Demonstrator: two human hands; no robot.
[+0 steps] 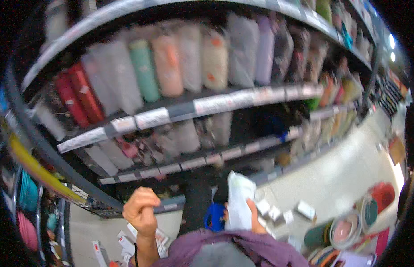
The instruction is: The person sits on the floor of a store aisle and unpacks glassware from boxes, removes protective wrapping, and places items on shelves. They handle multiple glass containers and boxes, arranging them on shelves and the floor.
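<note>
My right hand [255,218] grips a white wrapped package [240,200], held upright close to my body; its contents are hidden by the wrapping. To the left, my left hand [142,209] is raised in front of the lowest shelf, its fingers curled in and nothing visible in them. Ahead stands a shelf rack of bottles, many in clear or whitish plastic bags. Among them are a teal bottle [144,70], a peach bottle [167,66], a cream bottle [215,63] and a lilac bottle [264,53]. Two red items [80,91] lean at the left.
White price labels [223,101] line the shelf edges. Small white boxes [306,210] lie on the pale floor, with more white cartons [126,243] at lower left. A blue object [214,217] sits below. Round containers [344,230] and a red tub [382,197] stand at right.
</note>
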